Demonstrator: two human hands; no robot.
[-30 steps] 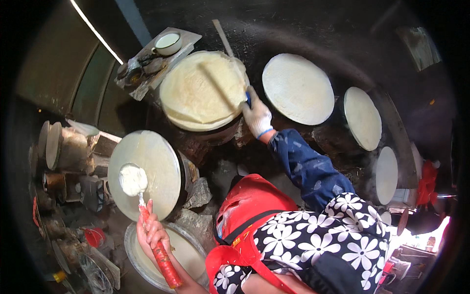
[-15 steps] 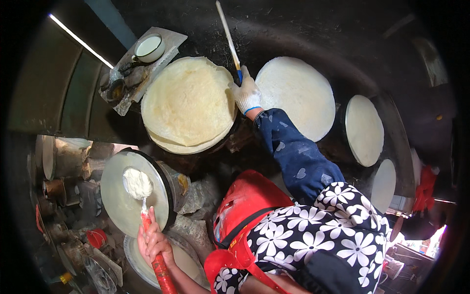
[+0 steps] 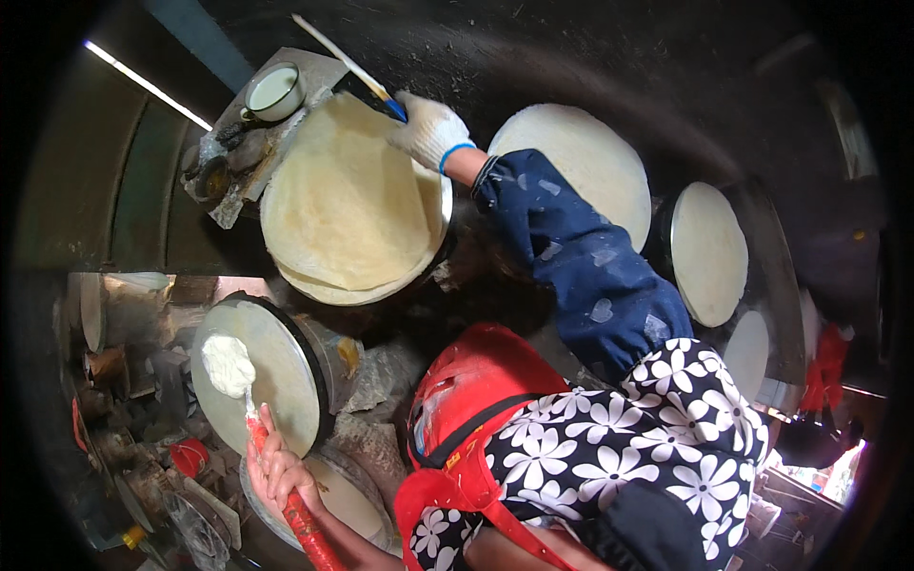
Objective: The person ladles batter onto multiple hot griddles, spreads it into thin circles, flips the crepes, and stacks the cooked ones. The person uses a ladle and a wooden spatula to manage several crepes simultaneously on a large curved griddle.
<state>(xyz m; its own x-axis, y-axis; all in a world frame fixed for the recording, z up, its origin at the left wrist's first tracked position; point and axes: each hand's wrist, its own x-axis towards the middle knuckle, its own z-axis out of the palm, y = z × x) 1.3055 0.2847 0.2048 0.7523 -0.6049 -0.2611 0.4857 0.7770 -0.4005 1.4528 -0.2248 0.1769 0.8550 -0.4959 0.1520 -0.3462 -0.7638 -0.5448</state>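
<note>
The right hand (image 3: pixel 430 131), in a white knitted glove, has moved from near 3 o'clock of the thin, round, pale-yellow flatbread (image 3: pixel 343 190) to between its 1 and 2, and the slim white stick with a blue handle (image 3: pixel 347 62) has swung toward 10 or 11 — the sheet's right edge now sits further in, so it seems to be coming loose there. That grip is closed round the blue handle, flatbread at its 8 o'clock; fingertip contact I cannot tell. At 7 o'clock, the left hand (image 3: pixel 281 471) clasps a red-handled ladle (image 3: pixel 305 523) loaded with white batter (image 3: pixel 228 366)
</note>
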